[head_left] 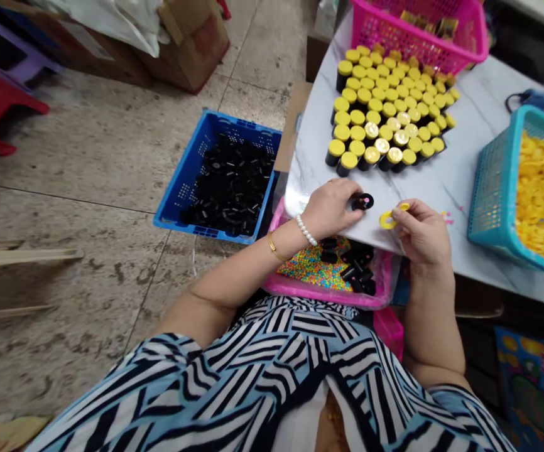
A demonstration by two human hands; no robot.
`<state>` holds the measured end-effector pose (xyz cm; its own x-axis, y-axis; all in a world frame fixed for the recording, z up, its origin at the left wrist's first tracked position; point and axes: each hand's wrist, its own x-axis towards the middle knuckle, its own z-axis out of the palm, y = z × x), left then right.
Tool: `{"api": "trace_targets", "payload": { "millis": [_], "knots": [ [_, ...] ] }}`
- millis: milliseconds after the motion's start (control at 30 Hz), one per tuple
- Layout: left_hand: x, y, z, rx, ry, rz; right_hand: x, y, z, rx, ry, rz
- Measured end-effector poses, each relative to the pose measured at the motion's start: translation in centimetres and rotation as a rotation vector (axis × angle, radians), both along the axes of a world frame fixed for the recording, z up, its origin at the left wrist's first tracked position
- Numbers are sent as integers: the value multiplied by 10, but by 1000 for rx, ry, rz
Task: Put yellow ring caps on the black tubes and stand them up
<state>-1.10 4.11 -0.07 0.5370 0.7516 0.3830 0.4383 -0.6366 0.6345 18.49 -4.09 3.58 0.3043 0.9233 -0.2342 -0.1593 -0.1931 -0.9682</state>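
My left hand point(332, 207) is closed round a small black tube point(363, 201), whose end faces right and shows something pink inside. My right hand point(421, 233) pinches a yellow plastic piece with a ring point(387, 220) at one end; a gap separates it from the tube. Both hands are over the near edge of the marbled white table point(465, 245). Below them a pink tray point(321, 292) holds tiny multicoloured beads point(312, 267) and several loose black tubes point(359, 270). Behind my hands, many black tubes with yellow caps point(389, 107) stand upright in rows.
A pink basket point(477, 47) stands at the table's back, a turquoise basket point(493, 182) of yellow pieces point(543, 194) at the right. On the floor to the left, a blue crate point(171, 210) holds black tubes. A few pink beads point(448, 217) lie near my right hand.
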Motion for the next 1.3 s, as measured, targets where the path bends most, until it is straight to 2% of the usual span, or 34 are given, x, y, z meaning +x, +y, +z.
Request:
{"api": "trace_targets", "payload": {
  "millis": [167,333,567,700,767,867,933,1000,1133,1200,1300],
  "knots": [
    [0,3,-8,-14,-18,-16,-11,23,-6,-42,6,125],
    [-3,-1,-5,-30,-12,-22,-21,36,-12,-45,-41,117],
    [-3,-1,-6,-32,-24,-25,-29,35,-10,-48,-85,55],
    [-5,-6,3,-56,-29,-21,-32,35,-14,-21,-164,63],
    [-6,-8,12,-115,-35,-22,-34,33,-15,12,-203,62],
    [-4,-8,22,-325,-95,-43,-36,29,-16,35,-252,78],
    [-2,-3,23,-465,-159,-42,-37,27,-15,17,-270,101],
    [0,3,20,-516,-210,-33,-38,27,-14,0,-285,106],
    [5,1,12,-427,-220,-38,-37,28,-15,11,-310,78],
    [5,-8,9,-350,-208,34,-38,27,-18,13,-299,77],
    [5,-20,2,-229,-233,36,-40,25,-22,109,-368,20]
  ]
}}
